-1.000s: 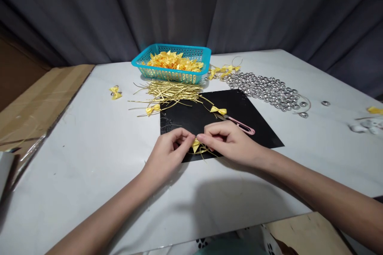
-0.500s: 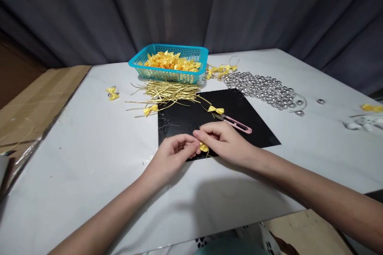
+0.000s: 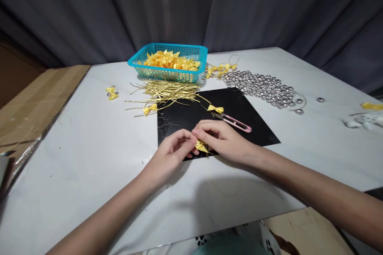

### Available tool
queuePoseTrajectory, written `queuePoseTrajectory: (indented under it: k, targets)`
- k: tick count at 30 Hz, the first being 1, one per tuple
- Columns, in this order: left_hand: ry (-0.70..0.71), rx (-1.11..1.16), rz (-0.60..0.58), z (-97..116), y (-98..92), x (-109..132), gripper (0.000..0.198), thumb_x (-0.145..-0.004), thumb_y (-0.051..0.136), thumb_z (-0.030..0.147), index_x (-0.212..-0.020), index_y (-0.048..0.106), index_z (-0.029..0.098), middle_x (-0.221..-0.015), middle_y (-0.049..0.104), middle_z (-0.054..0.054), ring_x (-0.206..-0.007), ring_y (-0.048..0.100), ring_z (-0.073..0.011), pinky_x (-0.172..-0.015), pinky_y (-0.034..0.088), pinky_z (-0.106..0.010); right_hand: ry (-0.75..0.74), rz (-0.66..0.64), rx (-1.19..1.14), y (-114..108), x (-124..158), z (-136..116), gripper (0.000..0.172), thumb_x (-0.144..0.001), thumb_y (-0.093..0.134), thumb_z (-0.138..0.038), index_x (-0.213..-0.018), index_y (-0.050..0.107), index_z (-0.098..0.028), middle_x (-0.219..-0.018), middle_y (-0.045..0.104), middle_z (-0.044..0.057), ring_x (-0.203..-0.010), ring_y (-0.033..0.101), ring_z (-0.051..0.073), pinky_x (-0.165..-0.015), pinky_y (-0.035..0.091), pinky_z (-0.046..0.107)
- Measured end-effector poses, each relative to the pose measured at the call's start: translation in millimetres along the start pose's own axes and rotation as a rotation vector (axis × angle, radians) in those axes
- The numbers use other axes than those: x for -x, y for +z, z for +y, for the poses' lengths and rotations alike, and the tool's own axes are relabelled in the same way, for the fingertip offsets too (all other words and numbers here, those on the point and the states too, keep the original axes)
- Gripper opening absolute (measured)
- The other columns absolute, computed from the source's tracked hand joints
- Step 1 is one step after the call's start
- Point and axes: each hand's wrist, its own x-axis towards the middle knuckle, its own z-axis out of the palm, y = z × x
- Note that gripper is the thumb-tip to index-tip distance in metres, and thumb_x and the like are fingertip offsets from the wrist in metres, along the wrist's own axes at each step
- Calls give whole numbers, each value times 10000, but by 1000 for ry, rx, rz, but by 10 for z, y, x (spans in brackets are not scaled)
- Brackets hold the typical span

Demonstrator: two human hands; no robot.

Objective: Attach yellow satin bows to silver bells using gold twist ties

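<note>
A small yellow bow (image 3: 201,147) with thin gold strands hangs between my hands, over the near edge of a black sheet (image 3: 191,115). My left hand (image 3: 176,146) pinches the bow's left side between thumb and fingers. Thumb and index finger of my right hand (image 3: 223,137) are pressed together at its upper edge, touching the left fingertips; what exactly they grip is too small to make out. Just beyond lie pink thread snips (image 3: 236,123) and another yellow bow (image 3: 215,108) on the sheet.
Behind the sheet are a gold wire pile (image 3: 170,90) and a blue basket (image 3: 167,73) of yellow bows. Silver beads (image 3: 263,87) spread at the right rear. One bow (image 3: 111,93) lies at the left. Brown cardboard (image 3: 44,91) borders the white table (image 3: 89,175).
Both hands have shifted slightly left and up. More of the yellow bow shows beneath the fingertips, with a pointed end hanging down to the right.
</note>
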Motion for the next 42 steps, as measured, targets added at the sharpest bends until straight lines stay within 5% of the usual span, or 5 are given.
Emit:
queuePoseTrajectory:
  k: [10,20,28,32,42]
  targets:
    - [-143,115,108,73,32,5,70,-690,664,198,-713,644,135,-679,639,-8,-654,584,-109,-668,450,-226,21,64,38,52,22,-8,347,-894,423,-280,-572,406,-150,-561,345,-40,-530,332,71,-497,233,222]
    - [47,-106,224,-30,94,45,145,-721,648,254,-622,633,149,-565,567,26,-516,466,-83,-478,349,-203,-9,51,-7,90,40,-31,368,-892,451,-301,-559,413,-149,-581,376,-32,-552,359,76,-519,265,226]
    - [29,63,285,-36,4,-9,68,-716,646,224,-715,649,157,-679,638,10,-634,546,-103,-618,433,-210,287,-157,-474,-26,46,-48,319,-743,672,-324,-942,479,-166,-796,539,-10,-641,536,69,-592,433,199]
    - [8,152,303,-41,-27,-33,100,-711,665,254,-708,644,157,-702,625,12,-633,532,-97,-632,427,-212,415,-169,-352,-231,26,-77,268,-763,630,-405,-830,579,-150,-571,486,-49,-355,354,24,-346,278,186]
    - [-9,172,313,-35,-27,-32,82,-727,670,243,-717,657,163,-737,631,17,-690,533,-81,-639,421,-170,128,-45,16,-535,92,-140,222,-784,595,-355,-750,665,-147,-493,412,-32,-446,313,59,-392,228,211]
